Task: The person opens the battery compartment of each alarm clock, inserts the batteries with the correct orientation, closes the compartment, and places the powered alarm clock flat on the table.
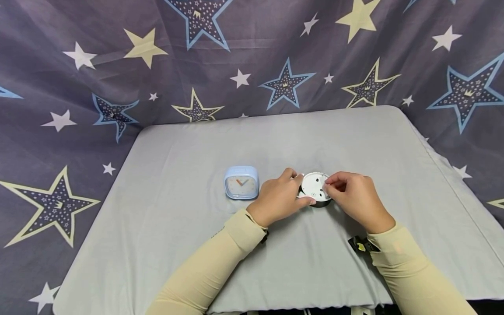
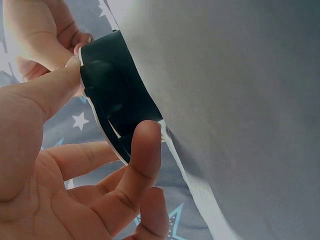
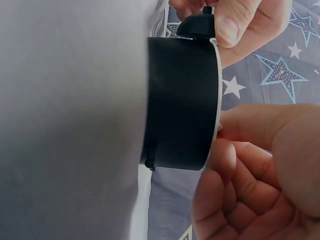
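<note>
A round black twin-bell alarm clock (image 1: 312,183) lies face down on the grey cloth, its white back turned up. My left hand (image 1: 278,196) grips it from the left, at the bell (image 3: 197,26) end, with the thumb on the back's rim. At the right part of the white back, the thumb and forefinger of my right hand (image 1: 357,197) pinch a small part; the fingertips cover it, so its kind cannot be told. The black side wall (image 2: 107,75) shows in the left wrist view. The clock's face is hidden underneath.
Left of my left hand stands a light-blue square clock (image 1: 241,183), its dial towards me. Grey cloth covers the table (image 1: 177,245). A dark curtain with stars (image 1: 252,52) hangs behind and along the sides.
</note>
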{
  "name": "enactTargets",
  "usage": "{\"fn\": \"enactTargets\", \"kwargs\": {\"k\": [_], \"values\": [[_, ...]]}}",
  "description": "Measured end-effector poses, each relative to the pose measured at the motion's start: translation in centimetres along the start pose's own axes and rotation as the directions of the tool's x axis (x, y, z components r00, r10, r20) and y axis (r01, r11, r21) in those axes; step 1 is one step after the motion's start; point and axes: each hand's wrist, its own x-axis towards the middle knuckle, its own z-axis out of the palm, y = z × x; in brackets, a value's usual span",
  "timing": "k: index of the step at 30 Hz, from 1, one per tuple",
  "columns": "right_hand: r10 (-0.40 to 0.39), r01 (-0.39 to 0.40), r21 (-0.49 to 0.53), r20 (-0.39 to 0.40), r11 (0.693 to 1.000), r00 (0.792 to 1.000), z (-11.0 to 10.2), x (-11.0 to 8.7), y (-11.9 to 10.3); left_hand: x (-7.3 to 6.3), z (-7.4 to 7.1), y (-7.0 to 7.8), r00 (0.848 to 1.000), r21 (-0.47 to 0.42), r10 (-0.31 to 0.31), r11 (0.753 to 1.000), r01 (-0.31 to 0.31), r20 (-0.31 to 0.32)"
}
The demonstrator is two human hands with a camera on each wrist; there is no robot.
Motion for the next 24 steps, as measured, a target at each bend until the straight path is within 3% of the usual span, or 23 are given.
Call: {"fn": "enactTargets", "kwargs": {"k": [9,24], "values": [[-0.022,0.021,-0.015,-0.035,1.0,0.999,-0.03,0.03,0.18,-0.09,-0.03,-0.06,1.0,-0.001,0.008,1.0,-0.008,-0.009],[0.094,-0.096,0.056,0.03,0.994,0.995,-0.26,0.26,0.96,-0.02,-0.01,-0.11,1.0,-0.006,-0.002,1.0,0.002,0.0]]}}
